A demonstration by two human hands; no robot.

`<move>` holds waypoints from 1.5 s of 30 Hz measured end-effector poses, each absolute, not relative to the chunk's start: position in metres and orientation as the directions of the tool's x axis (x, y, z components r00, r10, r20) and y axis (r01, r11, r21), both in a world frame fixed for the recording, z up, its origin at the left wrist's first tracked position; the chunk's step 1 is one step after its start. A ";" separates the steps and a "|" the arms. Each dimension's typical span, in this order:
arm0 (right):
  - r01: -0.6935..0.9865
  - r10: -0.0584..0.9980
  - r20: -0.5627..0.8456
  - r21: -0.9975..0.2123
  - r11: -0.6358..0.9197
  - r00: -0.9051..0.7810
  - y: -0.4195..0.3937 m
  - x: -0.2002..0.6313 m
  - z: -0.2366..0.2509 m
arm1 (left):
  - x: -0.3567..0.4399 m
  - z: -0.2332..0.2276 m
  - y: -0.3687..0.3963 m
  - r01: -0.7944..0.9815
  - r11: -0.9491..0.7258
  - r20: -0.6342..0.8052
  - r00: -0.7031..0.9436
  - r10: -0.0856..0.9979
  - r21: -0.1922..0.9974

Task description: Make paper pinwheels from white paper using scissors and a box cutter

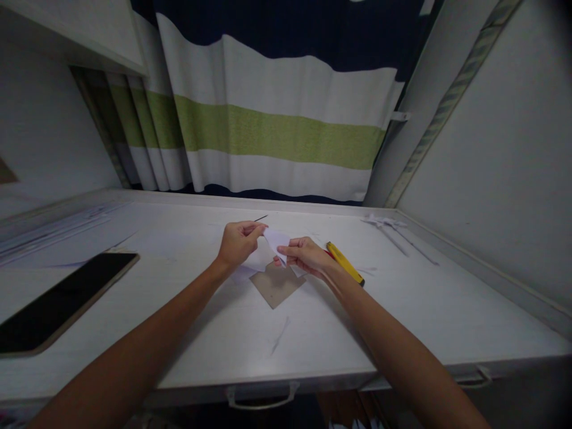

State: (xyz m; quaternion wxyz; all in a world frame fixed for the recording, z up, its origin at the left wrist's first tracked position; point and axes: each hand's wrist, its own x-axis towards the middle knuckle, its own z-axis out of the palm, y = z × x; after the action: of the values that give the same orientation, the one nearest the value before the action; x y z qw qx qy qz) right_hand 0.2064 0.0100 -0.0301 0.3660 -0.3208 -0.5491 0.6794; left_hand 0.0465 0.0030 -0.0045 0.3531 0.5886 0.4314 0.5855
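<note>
Between my two hands, just above the desk, is a small piece of white paper point(277, 239) that looks folded or curled. My left hand point(241, 241) pinches its upper left corner. Fingers of my right hand point(306, 255) are closed on its lower right side. Below the paper a grey-brown square of card point(274, 289) lies on the desk, partly covered by white paper. A thin dark pointed object point(261, 218) shows behind my left fingers; whether the hand touches it I cannot tell. Beside my right wrist lies a yellow utility knife point(345, 263), partly hidden by the forearm.
A large black-screened phone point(67, 301) lies at the left. Paper sheets point(58, 229) are stacked behind it. Paper scraps and thin strips point(386, 225) sit at the back right. The white desk point(214, 351) has drawer handles in front; a striped curtain point(277, 119) hangs behind.
</note>
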 end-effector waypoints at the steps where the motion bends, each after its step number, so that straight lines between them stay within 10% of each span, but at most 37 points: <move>1: -0.139 0.860 -0.025 -0.984 -0.110 -0.510 0.010 0.207 -0.030 | 0.047 -0.004 0.003 0.081 -0.371 0.376 -0.065 0.924 0.925; 21: -0.103 0.745 0.072 -0.995 0.005 -0.663 0.007 0.209 -0.027 | 0.040 -0.006 0.010 0.083 -0.360 0.369 -0.166 0.915 0.929; 27: 0.021 0.761 0.041 -0.997 0.071 -0.647 0.004 0.212 -0.025 | 0.025 0.002 0.021 0.044 -0.397 0.379 -0.413 0.828 0.917; 37: -0.194 0.891 0.127 -0.980 0.045 -0.435 0.003 0.185 -0.036 | 0.039 0.000 0.006 0.124 -0.422 0.439 -0.200 0.876 0.898; 42: 0.001 0.923 0.220 -0.973 0.232 -0.315 0.013 0.201 -0.035 | 0.027 0.003 0.012 0.271 -0.366 0.384 -0.018 0.923 0.891; 45: 0.303 0.889 0.318 -0.856 0.419 -0.331 0.015 0.210 -0.032 | 0.019 0.006 0.015 0.586 -0.447 0.554 -0.004 0.833 0.676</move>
State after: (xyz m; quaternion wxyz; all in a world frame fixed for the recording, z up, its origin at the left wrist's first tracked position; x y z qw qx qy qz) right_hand 0.2097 0.0152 -0.0322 0.4124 -0.4056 -0.7343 0.3552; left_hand 0.0195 0.0147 0.0055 0.1256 0.6943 0.5108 0.4911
